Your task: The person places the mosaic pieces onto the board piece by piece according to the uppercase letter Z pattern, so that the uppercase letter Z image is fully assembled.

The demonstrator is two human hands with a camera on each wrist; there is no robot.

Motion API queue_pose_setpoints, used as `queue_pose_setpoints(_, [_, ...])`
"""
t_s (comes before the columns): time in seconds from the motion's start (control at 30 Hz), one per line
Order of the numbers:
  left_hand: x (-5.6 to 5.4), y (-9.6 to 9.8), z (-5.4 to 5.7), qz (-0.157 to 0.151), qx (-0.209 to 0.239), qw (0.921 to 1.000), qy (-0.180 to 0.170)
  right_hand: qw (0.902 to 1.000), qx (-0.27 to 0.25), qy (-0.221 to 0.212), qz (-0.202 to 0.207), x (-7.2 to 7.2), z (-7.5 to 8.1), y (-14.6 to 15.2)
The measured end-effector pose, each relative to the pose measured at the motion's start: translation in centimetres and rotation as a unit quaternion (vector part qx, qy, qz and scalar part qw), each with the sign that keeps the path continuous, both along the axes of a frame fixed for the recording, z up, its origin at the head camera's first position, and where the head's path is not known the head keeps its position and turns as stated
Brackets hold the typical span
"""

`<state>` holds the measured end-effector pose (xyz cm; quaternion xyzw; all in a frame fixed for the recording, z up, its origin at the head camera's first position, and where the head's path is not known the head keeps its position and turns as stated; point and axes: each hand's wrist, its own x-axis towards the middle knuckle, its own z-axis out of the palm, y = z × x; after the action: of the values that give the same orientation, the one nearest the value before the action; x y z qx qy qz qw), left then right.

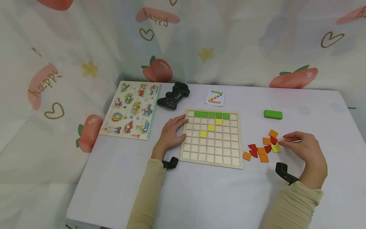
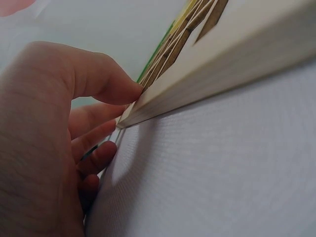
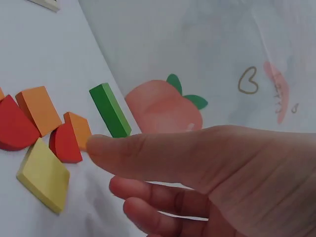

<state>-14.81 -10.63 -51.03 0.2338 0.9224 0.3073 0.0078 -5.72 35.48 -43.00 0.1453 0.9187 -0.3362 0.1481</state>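
Note:
A wooden grid board (image 1: 240,140) lies mid-table. Several green squares (image 1: 211,114) sit in its top row, and yellow squares (image 1: 211,128) step diagonally below them. My left hand (image 1: 171,133) steadies the board's left side; in the left wrist view the thumb (image 2: 111,81) touches the board's edge. Over to the right, loose orange squares (image 1: 264,158), red quarter-round pieces (image 1: 253,147) and a yellow square (image 1: 276,148) are scattered. Just beside them hovers my right hand (image 1: 307,148), fingers loosely bent, thumb and fingertips apart. Nothing shows in its grasp; the thumb partly hides its fingers in the right wrist view.
Behind the loose pieces is a green block (image 1: 273,114). A pattern card (image 1: 215,98) lies beyond the board. At the back left are a black game controller (image 1: 173,96) and a picture puzzle board (image 1: 130,109). A printed curtain (image 1: 234,41) hangs along the table's far edge.

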Motion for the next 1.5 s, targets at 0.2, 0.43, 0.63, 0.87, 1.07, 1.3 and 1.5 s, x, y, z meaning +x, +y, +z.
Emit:
queue_pose_setpoints(0.2, [0.0,0.1,0.1,0.001,0.003,1.0000,0.000,0.9958,-0.020,-0.087,0.020,-0.1,-0.1,1.0])
queue_pose_setpoints(0.43, [0.1,0.1,0.3,0.003,0.002,1.0000,-0.006,0.9956,-0.017,-0.086,-0.034,0.0,-0.6,0.9])
queue_pose_setpoints(0.63, [0.2,0.0,0.3,0.002,0.003,1.0000,-0.005,0.9954,-0.026,-0.084,-0.036,0.0,-0.7,0.9])
queue_pose_setpoints(0.87, [0.2,0.0,0.2,0.000,0.003,1.0000,-0.001,0.9970,-0.027,-0.072,-0.006,-0.4,-0.1,0.2])
queue_pose_setpoints(1.07, [0.1,0.0,0.2,0.003,0.004,1.0000,-0.001,0.9998,-0.018,-0.002,-0.004,-1.0,0.9,-1.5])
queue_pose_setpoints(1.3, [0.0,0.0,0.0,-0.002,-0.003,1.0000,0.003,0.9932,-0.069,0.091,-0.018,-3.3,1.1,-7.7])
queue_pose_setpoints(1.5, [0.0,0.0,0.0,-0.002,-0.006,1.0000,0.001,0.9815,-0.113,0.152,0.030,-5.3,0.1,-14.5])
